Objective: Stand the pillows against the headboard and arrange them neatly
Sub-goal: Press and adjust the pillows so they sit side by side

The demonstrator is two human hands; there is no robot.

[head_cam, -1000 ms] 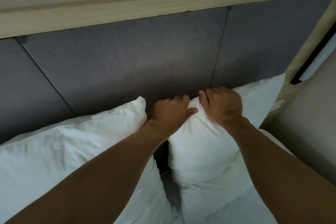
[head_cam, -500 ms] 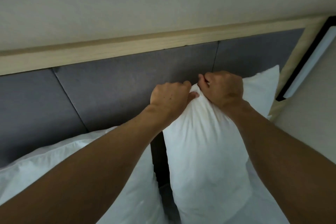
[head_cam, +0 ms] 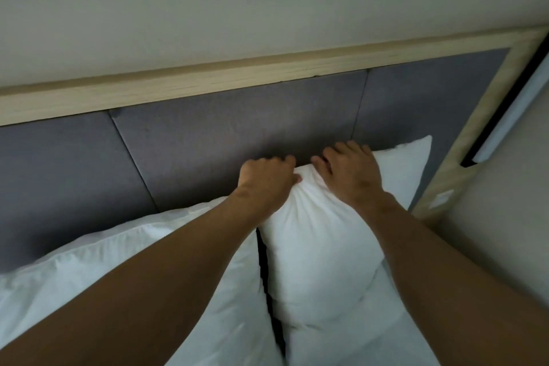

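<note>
Both your hands, left [head_cam: 267, 181] & right [head_cam: 350, 172], clutch right pillow [head_cam: 320, 246] top at headboard [head_cam: 208, 145]; it's upright, left pillow [head_cam: 118, 270] needs straightening.

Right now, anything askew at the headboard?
Yes. The right pillow is bunched where both hands, left hand and right hand, pinch its top. The left pillow sits lower and slumps sideways against the headboard. A dark gap separates them.

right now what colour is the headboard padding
Grey fabric panels, framed by a light wood trim. It shows in the head view.
</note>
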